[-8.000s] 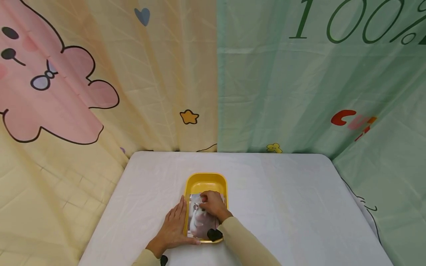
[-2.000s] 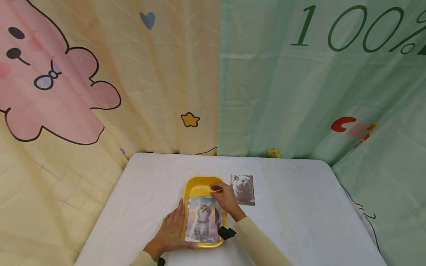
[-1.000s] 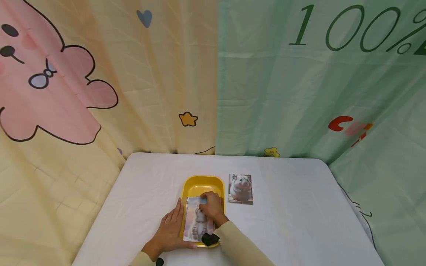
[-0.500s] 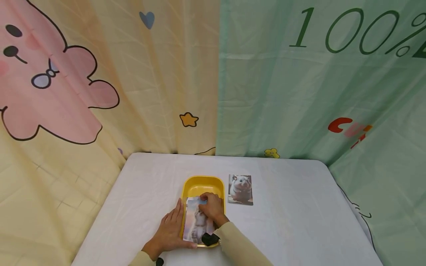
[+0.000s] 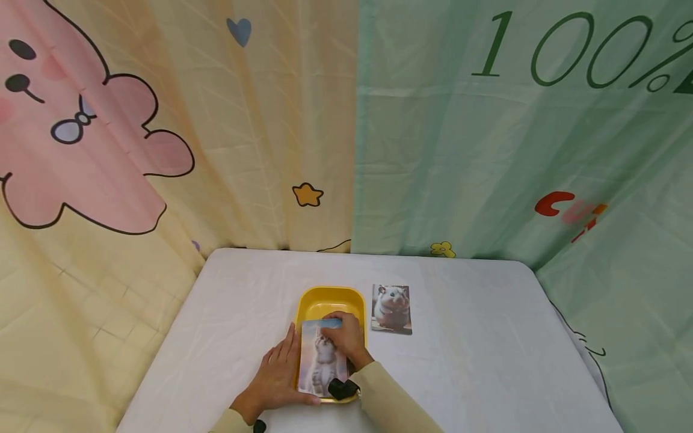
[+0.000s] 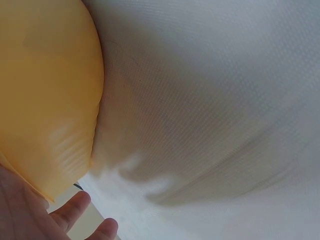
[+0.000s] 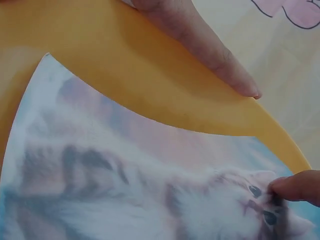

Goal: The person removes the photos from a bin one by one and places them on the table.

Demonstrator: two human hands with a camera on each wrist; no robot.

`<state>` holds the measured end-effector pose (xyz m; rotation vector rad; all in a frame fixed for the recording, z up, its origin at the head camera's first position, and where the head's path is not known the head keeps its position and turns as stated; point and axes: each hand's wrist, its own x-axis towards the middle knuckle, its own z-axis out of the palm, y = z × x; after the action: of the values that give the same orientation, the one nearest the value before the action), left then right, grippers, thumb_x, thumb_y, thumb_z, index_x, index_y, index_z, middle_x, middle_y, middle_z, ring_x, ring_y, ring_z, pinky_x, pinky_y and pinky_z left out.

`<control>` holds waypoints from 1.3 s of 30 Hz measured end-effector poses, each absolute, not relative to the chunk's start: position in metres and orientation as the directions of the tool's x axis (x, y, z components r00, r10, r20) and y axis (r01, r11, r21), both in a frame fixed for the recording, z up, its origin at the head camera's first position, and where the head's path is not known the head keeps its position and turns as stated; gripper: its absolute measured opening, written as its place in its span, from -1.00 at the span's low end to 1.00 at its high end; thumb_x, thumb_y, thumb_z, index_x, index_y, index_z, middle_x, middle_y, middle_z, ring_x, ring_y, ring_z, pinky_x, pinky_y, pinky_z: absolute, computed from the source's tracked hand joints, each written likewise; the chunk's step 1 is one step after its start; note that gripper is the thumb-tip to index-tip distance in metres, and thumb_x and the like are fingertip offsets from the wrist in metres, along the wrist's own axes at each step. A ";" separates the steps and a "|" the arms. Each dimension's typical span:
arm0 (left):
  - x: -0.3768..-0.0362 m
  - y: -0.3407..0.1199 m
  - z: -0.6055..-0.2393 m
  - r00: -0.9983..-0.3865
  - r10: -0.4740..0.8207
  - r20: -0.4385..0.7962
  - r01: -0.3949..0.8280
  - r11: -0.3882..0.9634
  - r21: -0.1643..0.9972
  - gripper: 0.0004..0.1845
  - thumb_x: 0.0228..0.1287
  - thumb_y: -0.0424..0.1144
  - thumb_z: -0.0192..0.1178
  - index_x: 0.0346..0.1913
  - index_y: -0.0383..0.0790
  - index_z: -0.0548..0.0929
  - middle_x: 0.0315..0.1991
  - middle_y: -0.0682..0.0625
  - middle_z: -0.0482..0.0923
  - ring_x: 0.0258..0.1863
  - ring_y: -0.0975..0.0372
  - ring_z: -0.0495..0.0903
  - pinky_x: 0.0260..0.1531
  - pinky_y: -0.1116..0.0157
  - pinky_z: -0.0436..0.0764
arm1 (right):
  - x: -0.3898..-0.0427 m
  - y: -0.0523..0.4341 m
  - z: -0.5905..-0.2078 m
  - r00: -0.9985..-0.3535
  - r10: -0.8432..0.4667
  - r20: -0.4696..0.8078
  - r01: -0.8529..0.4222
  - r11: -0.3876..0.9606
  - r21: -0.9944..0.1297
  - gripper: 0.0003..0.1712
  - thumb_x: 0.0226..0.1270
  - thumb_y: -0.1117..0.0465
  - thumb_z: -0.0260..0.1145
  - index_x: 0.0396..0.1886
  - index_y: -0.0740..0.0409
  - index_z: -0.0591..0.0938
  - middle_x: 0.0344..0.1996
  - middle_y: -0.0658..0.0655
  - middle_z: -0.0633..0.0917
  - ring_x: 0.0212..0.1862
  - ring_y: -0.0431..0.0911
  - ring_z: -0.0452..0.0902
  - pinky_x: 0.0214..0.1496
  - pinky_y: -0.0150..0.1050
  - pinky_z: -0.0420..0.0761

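In the head view a photo card of a kitten (image 5: 323,368) lies in the yellow tray (image 5: 332,291), its lower part towards the person. My right hand (image 5: 348,338) pinches the card near its top edge. The right wrist view shows the right thumb (image 7: 300,187) on the kitten's face and the card (image 7: 120,170) bowed. Fairly straight fingers of my left hand (image 5: 278,374) lie along the tray's left side, with the thumb at its front edge. A left finger (image 7: 205,47) touches the rim in the right wrist view. The tray's outer wall (image 6: 50,85) fills the left of the left wrist view.
A photo card of a hamster (image 5: 391,309) lies on the white-covered table (image 5: 476,343), just right of the tray. Printed curtains (image 5: 303,132) hang behind the table and along its sides.
The hamster card has gone from the tray to the table at the right. My right hand has moved back over the tray onto the kitten card, whose top edge now shows more. The left hand stays.
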<state>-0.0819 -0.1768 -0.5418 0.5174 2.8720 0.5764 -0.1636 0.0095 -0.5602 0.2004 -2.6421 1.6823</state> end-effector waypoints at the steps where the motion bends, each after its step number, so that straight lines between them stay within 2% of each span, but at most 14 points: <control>1: -0.082 -0.177 -0.542 -0.926 0.366 -0.095 0.301 0.867 0.398 0.56 -0.37 0.67 0.15 0.49 -0.44 -0.16 0.53 -0.28 -0.32 0.39 -0.13 0.12 0.26 -0.13 0.22 | -0.164 0.010 -0.561 -0.992 -0.106 0.069 -0.107 0.416 -0.903 -0.83 0.03 0.24 0.47 -0.33 0.16 0.74 -0.35 0.08 0.73 -0.33 -0.08 0.62 -0.26 -0.23 0.60; 7: -0.082 -0.176 -0.542 -0.925 0.365 -0.107 0.299 0.871 0.391 0.56 -0.36 0.67 0.15 0.50 -0.44 -0.17 0.53 -0.29 -0.32 0.39 -0.14 0.12 0.24 -0.14 0.23 | -0.164 0.011 -0.561 -0.991 -0.112 0.078 -0.118 0.419 -0.900 -0.91 0.07 0.22 0.46 -0.41 0.13 0.74 -0.42 0.03 0.73 -0.40 -0.15 0.57 -0.32 -0.28 0.56; 15: -0.083 -0.176 -0.541 -0.926 0.358 -0.122 0.285 0.872 0.398 0.57 -0.37 0.67 0.16 0.50 -0.42 -0.19 0.53 -0.28 -0.32 0.40 -0.13 0.10 0.25 -0.15 0.22 | -0.164 0.010 -0.556 -0.990 -0.110 0.086 -0.125 0.427 -0.895 -0.90 0.10 0.24 0.43 -0.36 0.13 0.75 -0.37 0.06 0.74 -0.34 -0.09 0.60 -0.26 -0.24 0.58; 21: -0.083 -0.176 -0.540 -0.925 0.362 -0.115 0.296 0.876 0.380 0.56 -0.36 0.66 0.16 0.49 -0.44 -0.16 0.53 -0.29 -0.32 0.39 -0.14 0.11 0.24 -0.14 0.23 | -0.166 0.011 -0.557 -0.991 -0.074 0.110 -0.130 0.394 -0.910 -0.86 0.07 0.28 0.45 -0.32 0.15 0.73 -0.32 0.09 0.73 -0.24 -0.02 0.63 -0.17 -0.18 0.59; 28: -0.085 -0.176 -0.537 -0.922 0.370 -0.114 0.304 0.875 0.377 0.55 -0.35 0.65 0.19 0.49 -0.47 -0.15 0.52 -0.32 -0.29 0.38 -0.16 0.13 0.23 -0.15 0.25 | -0.169 0.016 -0.547 -0.988 -0.100 0.114 -0.141 0.323 -0.936 -0.87 0.11 0.33 0.41 -0.30 0.24 0.72 -0.29 0.17 0.73 -0.23 -0.01 0.60 -0.15 -0.21 0.58; 39: -0.083 -0.176 -0.536 -0.918 0.377 -0.126 0.303 0.869 0.390 0.54 -0.35 0.62 0.22 0.47 -0.50 -0.11 0.52 -0.33 -0.31 0.39 -0.17 0.10 0.25 -0.16 0.21 | -0.172 0.039 -0.536 -0.985 -0.089 0.150 -0.169 0.284 -0.944 -0.87 0.19 0.28 0.41 -0.26 0.19 0.76 -0.21 0.18 0.72 -0.26 -0.07 0.59 -0.26 -0.32 0.59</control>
<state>-0.0834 -0.1763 -0.5355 0.5223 2.8434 0.5461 -0.1722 0.0395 -0.5355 0.2473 -2.4618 1.8238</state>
